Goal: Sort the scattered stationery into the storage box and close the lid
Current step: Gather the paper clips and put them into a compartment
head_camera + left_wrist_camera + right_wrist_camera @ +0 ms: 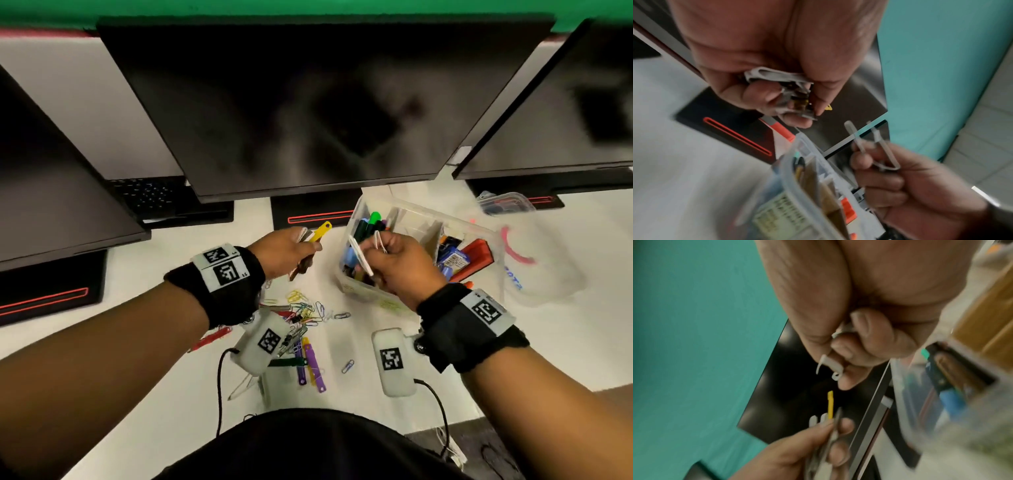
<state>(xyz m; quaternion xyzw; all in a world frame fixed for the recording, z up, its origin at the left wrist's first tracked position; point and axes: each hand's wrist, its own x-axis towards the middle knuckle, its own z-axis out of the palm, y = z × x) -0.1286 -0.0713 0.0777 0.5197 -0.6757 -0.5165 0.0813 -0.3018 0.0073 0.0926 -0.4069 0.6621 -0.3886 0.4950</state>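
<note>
Item 1, storage box (424, 219): clear plastic, divided into compartments, lid off, standing on the white desk (376, 342) just in front of and partly under the right hand (400, 267). The left compartment holds markers, one green-capped (375, 217); the right compartment holds a red item and blue packets. Its long axis runs left to right, slanting away toward the right.

Item 2, white fasteners (361, 255): thin white plastic strips, pinched in the curled fingers of the right hand above the box's left compartment. The longer strip slants from upper left to lower right; a looped piece sticks up beside the thumb.

Item 3, yellow fastener (320, 233): gripped with several grey and white strips in the closed fingers of the left hand (284, 253), left of the box and apart from it. Its free end points up and right, toward the box.

Item 4, loose paper clips (308, 308): coloured heap on the desk between the two wrists, with purple strips (310, 363) nearer the person.

Item 5, lid (541, 267): translucent, lying right of the box.

Setting: white desk, three dark monitors (308, 102) on black stands, green wall (308, 8) behind. Wrist views are blurred.
</note>
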